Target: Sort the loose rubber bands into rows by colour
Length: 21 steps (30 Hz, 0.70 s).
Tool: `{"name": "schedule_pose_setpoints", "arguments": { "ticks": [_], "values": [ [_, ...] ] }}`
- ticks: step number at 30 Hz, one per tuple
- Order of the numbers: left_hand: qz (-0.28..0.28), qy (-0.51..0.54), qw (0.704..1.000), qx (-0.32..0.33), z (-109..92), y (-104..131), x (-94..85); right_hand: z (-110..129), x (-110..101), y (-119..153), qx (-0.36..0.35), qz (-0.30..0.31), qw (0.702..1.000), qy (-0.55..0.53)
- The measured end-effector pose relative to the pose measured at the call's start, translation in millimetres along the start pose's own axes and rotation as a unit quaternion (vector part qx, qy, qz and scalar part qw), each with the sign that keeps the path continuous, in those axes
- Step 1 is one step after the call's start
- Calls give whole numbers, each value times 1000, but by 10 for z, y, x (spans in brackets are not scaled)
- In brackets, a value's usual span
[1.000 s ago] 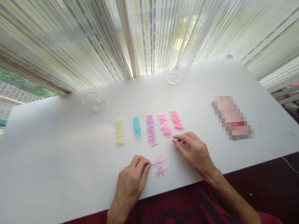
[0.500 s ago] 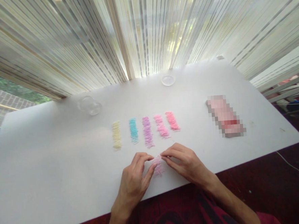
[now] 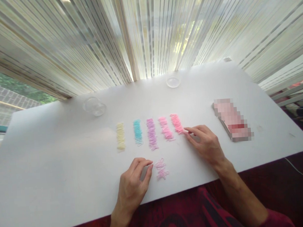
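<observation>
Loose pale pink strands (image 3: 161, 169), looking like small rubber bands, lie in a little heap near the table's front edge. Just left of the heap is my left hand (image 3: 135, 178), thumb and fingertips pinched close together; whatever is between them is too small to make out. My right hand (image 3: 206, 142) pinches a thin pink band at the lower end of the coral-pink row (image 3: 176, 123). Beside that row, from right to left, lie neat rows of similar bands: a pink row (image 3: 165, 129), a purple row (image 3: 151, 134), a blue row (image 3: 137, 132) and a yellow row (image 3: 120, 137).
Clear round containers (image 3: 96, 106) stand at the back left of the white table (image 3: 55, 174), and a clear round dish (image 3: 173, 82) at the back. On the right lies a blurred pink oblong object (image 3: 232, 120). A striped curtain (image 3: 146, 35) hangs along the far edge.
My right hand has moved from the pale pink heap up and right to the coral-pink row. The left hand has drawn slightly left, uncovering the heap.
</observation>
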<state>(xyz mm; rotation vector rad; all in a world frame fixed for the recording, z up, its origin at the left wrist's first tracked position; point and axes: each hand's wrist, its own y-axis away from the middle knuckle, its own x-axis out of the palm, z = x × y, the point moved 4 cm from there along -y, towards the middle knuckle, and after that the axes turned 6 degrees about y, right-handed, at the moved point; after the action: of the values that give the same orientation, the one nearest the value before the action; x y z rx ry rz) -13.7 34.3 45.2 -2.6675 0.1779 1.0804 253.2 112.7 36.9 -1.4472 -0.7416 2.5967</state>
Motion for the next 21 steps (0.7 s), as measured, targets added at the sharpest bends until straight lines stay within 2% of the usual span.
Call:
{"name": "schedule_pose_setpoints", "arguments": {
  "ticks": [5, 11, 14, 21],
  "values": [
    [7, -9, 1000, 20, -14, 23, 0, 163, -84, 116, 0, 2, 1000, -26],
    [53, -9, 998, 37, -86, 47, 22, 544, 27, 379, -37, 110, 985, -131],
    [76, 0, 996, 44, -141, 70, 39, 683, 109, 476, -58, 142, 977, -146],
    [93, -14, 994, 50, -147, 103, 129, 751, 143, 515, -71, 163, 974, -139]
  ]
}}
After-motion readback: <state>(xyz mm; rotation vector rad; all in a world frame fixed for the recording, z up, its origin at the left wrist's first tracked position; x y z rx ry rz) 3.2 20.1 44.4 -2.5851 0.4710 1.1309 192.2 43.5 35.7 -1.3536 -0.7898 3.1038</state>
